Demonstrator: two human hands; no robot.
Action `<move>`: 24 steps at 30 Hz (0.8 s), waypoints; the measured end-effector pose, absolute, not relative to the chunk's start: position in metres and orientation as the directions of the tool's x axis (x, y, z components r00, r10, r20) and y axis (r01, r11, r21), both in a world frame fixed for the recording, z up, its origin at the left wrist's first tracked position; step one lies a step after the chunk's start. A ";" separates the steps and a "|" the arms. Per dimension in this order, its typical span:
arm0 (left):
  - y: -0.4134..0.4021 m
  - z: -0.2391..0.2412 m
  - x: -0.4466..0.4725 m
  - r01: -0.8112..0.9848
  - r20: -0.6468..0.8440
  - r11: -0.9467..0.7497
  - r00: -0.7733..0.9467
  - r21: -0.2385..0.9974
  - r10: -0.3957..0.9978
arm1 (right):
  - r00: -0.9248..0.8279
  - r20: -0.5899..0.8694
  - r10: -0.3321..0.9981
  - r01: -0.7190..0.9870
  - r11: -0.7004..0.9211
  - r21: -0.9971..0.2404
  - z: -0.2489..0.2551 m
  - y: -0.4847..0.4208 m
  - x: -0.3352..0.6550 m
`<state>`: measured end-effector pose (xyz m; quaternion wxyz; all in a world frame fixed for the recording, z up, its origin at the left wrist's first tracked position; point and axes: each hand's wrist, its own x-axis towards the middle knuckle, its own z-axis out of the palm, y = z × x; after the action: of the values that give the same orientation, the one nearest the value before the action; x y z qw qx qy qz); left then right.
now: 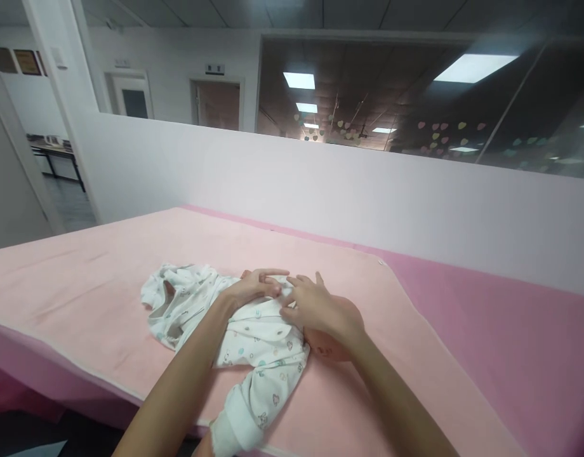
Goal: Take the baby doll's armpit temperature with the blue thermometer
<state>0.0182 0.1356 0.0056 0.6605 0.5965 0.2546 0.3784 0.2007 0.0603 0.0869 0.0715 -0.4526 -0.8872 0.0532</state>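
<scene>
A baby doll (334, 346) lies on its back on the pink padded sheet, its head to the right. It wears a white romper (258, 333) with small coloured prints and snap buttons down the front; the leg end is bunched up at the left. My left hand (256, 287) rests over the doll's chest with its fingers stretched out. Close beside it, my right hand (313, 304) touches the romper near the neck, fingers spread and slightly bent. The right wrist and forearm cover part of the doll's head. One sleeved arm of the doll reaches toward the front edge.
The light pink sheet (96, 279) covers most of the table, over a darker pink cover (511, 330) at the right. A low white wall (320, 184) with glass above stands behind the table. An open doorway (58, 158) is at the far left.
</scene>
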 end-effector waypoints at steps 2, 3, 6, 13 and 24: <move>0.134 0.008 0.019 -0.107 0.100 -0.035 0.702 0.994 0.705 | -0.555 0.018 0.832 0.823 0.552 -0.135 0.083 0.065 0.191; 0.134 0.008 0.019 -0.066 0.094 -0.066 0.743 0.996 0.663 | -0.540 0.000 0.842 0.834 0.535 -0.136 0.082 0.067 0.190; 0.132 0.011 0.020 0.021 0.095 -0.180 0.787 0.983 0.610 | -0.545 -0.004 0.839 0.826 0.536 -0.173 0.079 0.073 0.194; 0.125 0.016 0.031 0.257 0.091 -0.377 0.711 0.890 0.698 | -0.628 0.005 0.779 0.761 0.615 -0.209 0.080 0.087 0.209; 0.135 0.007 0.031 -0.208 0.010 0.033 0.203 0.977 0.979 | -0.577 0.083 0.813 0.815 0.579 -0.008 0.083 0.080 0.197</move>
<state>0.0309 0.1350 0.0069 0.6014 0.4894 0.3937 0.4937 0.1971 0.0803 0.0833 0.0385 -0.4584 -0.8878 -0.0155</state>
